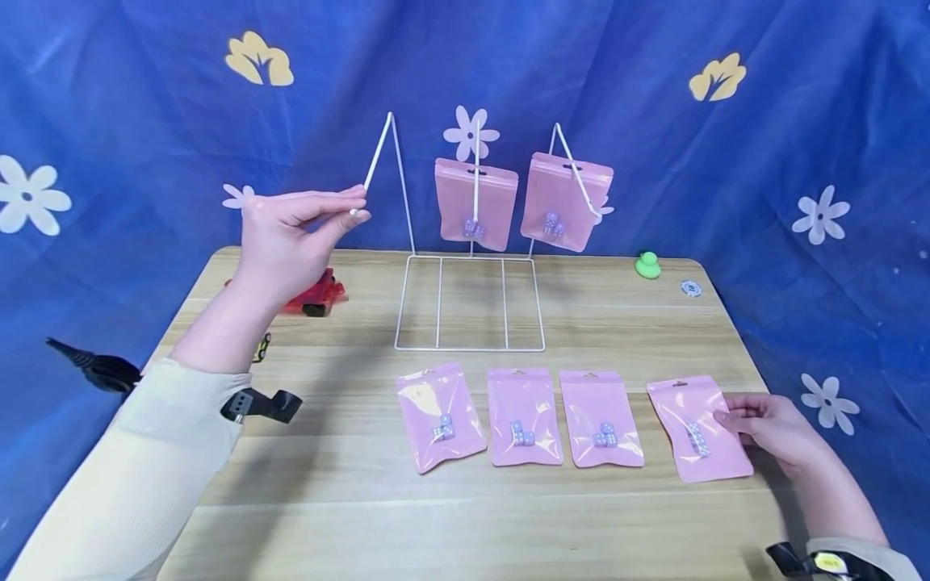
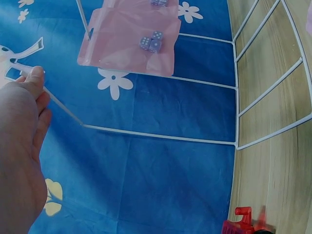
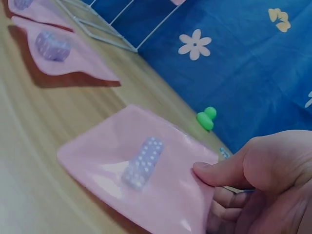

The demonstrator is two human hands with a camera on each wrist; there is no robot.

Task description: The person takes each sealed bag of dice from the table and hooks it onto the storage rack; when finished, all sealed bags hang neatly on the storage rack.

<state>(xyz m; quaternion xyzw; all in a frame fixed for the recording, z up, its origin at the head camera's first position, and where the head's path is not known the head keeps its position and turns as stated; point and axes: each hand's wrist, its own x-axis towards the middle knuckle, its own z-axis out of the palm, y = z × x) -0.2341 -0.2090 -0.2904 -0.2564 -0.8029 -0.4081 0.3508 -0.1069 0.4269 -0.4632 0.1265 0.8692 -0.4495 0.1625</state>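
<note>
My left hand (image 1: 291,230) pinches the tip of the left prong of a white wire rack (image 1: 470,349), thumb below and fingers above. From the rack's middle prong hangs a pink zip pouch (image 1: 497,206) with purple dice showing through it. Another pink pouch (image 1: 538,198) hangs from the right prong. At the table's right side my right hand (image 1: 773,432) grips the right edge of a pink pouch (image 3: 117,131), thumb on top and fingers underneath. A row of purple dice (image 3: 144,163) lies inside that pouch.
Three more pink pouches lie side by side in front of the rack: left (image 1: 421,411), middle (image 1: 523,403) and right (image 1: 596,407). A red toy vehicle (image 1: 320,294) sits behind my left forearm. A green toy duck (image 1: 648,265) and a poker chip (image 1: 691,288) rest at the back right.
</note>
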